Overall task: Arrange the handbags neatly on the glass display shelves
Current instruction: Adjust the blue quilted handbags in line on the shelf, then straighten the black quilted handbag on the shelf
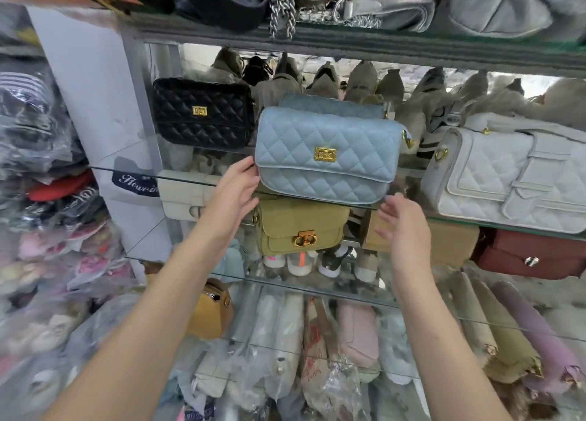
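Blue bag [326,154]: at the glass shelf's [126,171] front edge, long axis left to right.
Left grip [236,189]: released, fingers touching the bag's left end.
Right grip [401,220]: released, just below the bag's right corner, not touching.
Nearer: left grip.

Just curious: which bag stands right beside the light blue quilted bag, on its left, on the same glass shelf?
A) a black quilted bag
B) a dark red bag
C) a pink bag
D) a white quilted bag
A: the black quilted bag with a gold clasp stands on the glass shelf just left of the light blue quilted bag, while the white quilted bag lies to its right.
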